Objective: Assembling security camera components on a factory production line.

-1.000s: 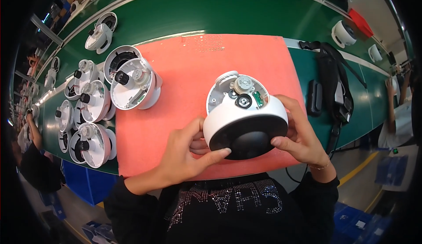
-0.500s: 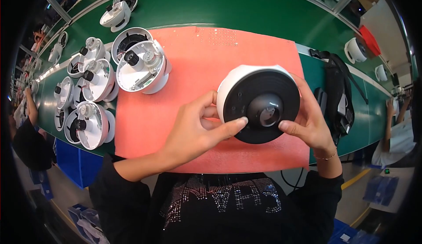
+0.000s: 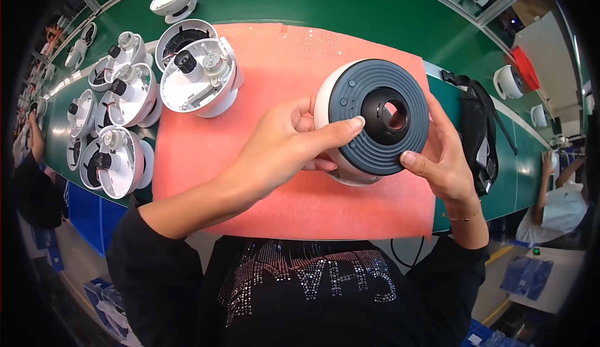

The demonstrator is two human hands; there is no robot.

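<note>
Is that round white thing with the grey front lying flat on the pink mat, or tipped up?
Tipped up. The round housing shows its grey ringed face and centre hole to the camera, held between left hand and right hand over the pink mat.

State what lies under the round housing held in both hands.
Under the housing lies the pink mat on the green bench. The mat directly beneath is hidden by it and both hands.

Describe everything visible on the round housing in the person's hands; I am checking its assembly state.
The round housing has a white, plastic-looking body and a dark grey front ring with concentric ridges, small dots and a black central collar around an open hole. It is held tilted, face toward the camera, above the pink mat. The left hand grips its left side, forefinger on the ring; the right hand cradles its right edge.
</note>
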